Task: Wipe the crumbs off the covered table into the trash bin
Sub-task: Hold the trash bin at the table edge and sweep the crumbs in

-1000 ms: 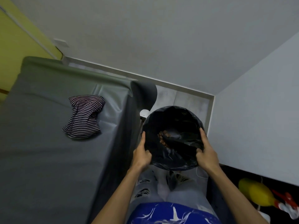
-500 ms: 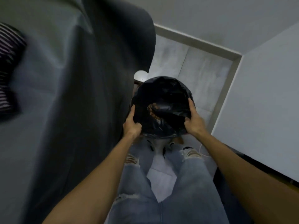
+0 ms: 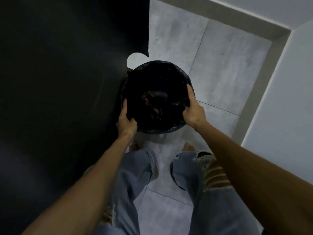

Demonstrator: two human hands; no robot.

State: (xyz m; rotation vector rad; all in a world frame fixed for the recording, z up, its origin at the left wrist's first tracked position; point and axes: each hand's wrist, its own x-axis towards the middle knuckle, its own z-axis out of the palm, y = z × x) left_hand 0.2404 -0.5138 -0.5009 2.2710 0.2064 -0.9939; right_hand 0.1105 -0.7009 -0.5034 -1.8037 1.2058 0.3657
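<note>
Head view is showing the trash bin (image 3: 156,97) hanging just beside the dark cover of the table (image 3: 64,82), which is filling the area left of the bin. To the bin's left, the left hand (image 3: 126,120) is gripping its near-left rim; the right hand (image 3: 193,111) is clamping the rim on the opposite side, thumb hooked over the black liner. Brown scraps are sitting inside the bin. I am judging that the loose liner may be slipping under the fingers, or the bin tipping and spilling onto the floor tiles (image 3: 220,65) to its right.
</note>
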